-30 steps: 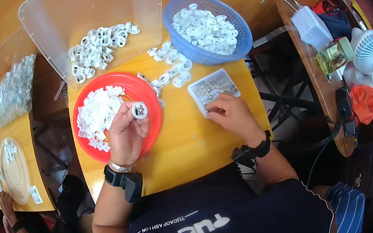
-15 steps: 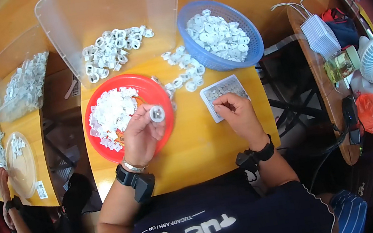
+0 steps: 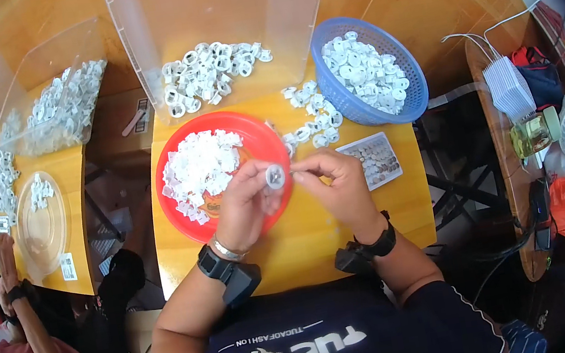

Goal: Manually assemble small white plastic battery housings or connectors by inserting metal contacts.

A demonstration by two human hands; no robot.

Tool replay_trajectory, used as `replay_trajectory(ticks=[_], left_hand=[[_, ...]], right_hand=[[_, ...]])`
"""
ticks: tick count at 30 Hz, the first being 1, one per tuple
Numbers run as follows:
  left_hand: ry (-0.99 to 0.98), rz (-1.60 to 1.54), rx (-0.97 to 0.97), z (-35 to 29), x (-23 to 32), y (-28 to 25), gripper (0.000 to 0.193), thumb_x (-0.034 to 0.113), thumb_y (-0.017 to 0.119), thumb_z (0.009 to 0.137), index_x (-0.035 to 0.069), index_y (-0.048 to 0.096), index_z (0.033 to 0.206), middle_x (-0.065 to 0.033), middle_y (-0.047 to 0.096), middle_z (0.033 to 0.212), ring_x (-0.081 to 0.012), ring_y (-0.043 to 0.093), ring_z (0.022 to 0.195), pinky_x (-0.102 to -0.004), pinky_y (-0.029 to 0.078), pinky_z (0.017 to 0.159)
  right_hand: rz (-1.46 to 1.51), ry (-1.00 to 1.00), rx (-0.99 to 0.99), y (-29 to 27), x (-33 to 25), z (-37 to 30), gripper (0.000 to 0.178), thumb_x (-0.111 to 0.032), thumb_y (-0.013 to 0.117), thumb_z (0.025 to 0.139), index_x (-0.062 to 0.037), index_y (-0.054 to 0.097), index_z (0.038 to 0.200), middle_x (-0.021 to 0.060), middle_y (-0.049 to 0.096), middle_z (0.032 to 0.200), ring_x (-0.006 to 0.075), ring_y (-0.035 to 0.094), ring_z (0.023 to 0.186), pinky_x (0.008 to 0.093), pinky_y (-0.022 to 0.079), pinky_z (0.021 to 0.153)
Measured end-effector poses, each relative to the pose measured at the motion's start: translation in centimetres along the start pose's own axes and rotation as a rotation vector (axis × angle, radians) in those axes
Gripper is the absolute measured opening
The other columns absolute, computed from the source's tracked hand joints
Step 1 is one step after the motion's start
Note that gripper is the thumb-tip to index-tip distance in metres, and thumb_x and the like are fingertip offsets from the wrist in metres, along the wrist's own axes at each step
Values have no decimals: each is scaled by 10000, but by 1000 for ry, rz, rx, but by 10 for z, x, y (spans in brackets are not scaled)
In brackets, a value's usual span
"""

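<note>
My left hand is closed on a small round white plastic part, its face turned toward my right hand. The fingertips of my right hand pinch together close beside that part; whatever small piece is between them is too small to make out. Under my left hand lies a red plate heaped with small white plastic pieces. To the right of my right hand is a shallow white tray holding many small greyish round pieces.
A blue basket full of round white parts stands at the far right of the table. More such parts lie by a clear plastic bin, others beside the basket. At left, another person's hands work near a clear round lid.
My right hand has moved left from the white tray to the round part in my left hand. The whole view has shifted, so the table appears farther right.
</note>
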State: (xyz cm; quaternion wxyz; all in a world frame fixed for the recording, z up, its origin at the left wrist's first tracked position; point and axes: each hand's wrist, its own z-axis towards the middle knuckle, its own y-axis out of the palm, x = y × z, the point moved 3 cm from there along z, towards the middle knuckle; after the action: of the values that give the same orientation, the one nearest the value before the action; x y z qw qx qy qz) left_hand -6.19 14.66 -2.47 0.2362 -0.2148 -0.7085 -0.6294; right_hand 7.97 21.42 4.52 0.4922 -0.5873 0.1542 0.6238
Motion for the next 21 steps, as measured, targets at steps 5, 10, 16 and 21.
replay_trajectory(ticks=[5, 10, 16, 21], left_hand=[[-5, 3, -4, 0, -1, 3, 180, 172, 506, 951, 19, 549, 1037, -60, 618, 810, -122, 559, 606, -218, 454, 552], [-8, 9, 16, 0, -4, 0, 173, 159, 496, 954, 16, 552, 1034, -53, 612, 806, -115, 555, 605, -212, 455, 559], [-22, 73, 44, -1, -3, 0, 144, 134, 488, 950, 26, 566, 1003, -44, 610, 803, -105, 544, 610, -206, 435, 556], [-49, 180, 50, 0, -5, 0, 138, 125, 476, 948, 34, 568, 999, -42, 611, 800, -104, 531, 593, -205, 413, 537]], right_hand=[[-187, -177, 30, 10, -6, 2, 123, 35, 647, 780, -5, 657, 896, 107, 650, 819, 235, 637, 731, 303, 497, 654], [-295, -298, 39, 15, -7, 2, 124, 35, 646, 764, -25, 643, 873, 114, 640, 819, 284, 627, 757, 350, 509, 673], [-352, -351, -4, 15, -8, 2, 116, 42, 641, 757, -29, 629, 847, 108, 619, 799, 299, 615, 745, 366, 501, 657], [-223, -187, -122, 8, -7, 6, 77, 31, 629, 776, -24, 636, 830, 125, 615, 783, 302, 615, 721, 359, 491, 618]])
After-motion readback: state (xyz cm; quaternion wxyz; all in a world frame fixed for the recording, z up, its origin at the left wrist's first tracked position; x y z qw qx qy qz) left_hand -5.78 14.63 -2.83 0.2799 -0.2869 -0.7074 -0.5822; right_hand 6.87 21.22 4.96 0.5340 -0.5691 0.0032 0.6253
